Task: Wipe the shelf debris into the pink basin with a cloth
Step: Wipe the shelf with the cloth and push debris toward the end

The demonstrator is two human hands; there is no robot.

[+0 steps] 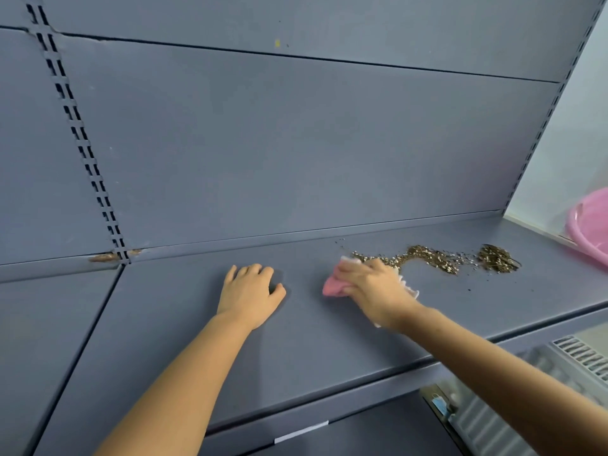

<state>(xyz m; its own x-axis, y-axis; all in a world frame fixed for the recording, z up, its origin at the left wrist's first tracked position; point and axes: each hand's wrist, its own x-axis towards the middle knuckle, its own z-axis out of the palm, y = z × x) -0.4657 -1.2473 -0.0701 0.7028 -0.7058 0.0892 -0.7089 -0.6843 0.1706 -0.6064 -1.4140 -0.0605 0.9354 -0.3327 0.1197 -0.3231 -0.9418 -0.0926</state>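
Grey-blue metal shelving fills the view: a flat grey-blue metal shelf [329,330] backed by plain panels, with a slotted upright strip [79,139] running down the back panel on the left. Rusty brown marks sit where that strip meets the shelf.

Left hand [250,296] rests palm-down on the bare shelf, fingers loosely curled at the tips, holding nothing.

Right hand [371,291] presses down on a crumpled pink and white cloth [332,287], fingers curled over it; the cloth bunches out to the left of the hand and a white frilled edge shows on its right. Hand and cloth look slightly motion-blurred.

Loose brown and pale granular debris [434,258] lies in a wavy trail on the shelf, starting right at the cloth's far edge and ending in a darker heap further right. A few stray specks are scattered around it.

Round pink plastic basin [589,225] shows partly at the shelf's right end, apart from the heap.

Small white label strip [301,432] on the shelf's front edge: no writing legible. Below right, a pale grey slatted crate [526,390], blurred.
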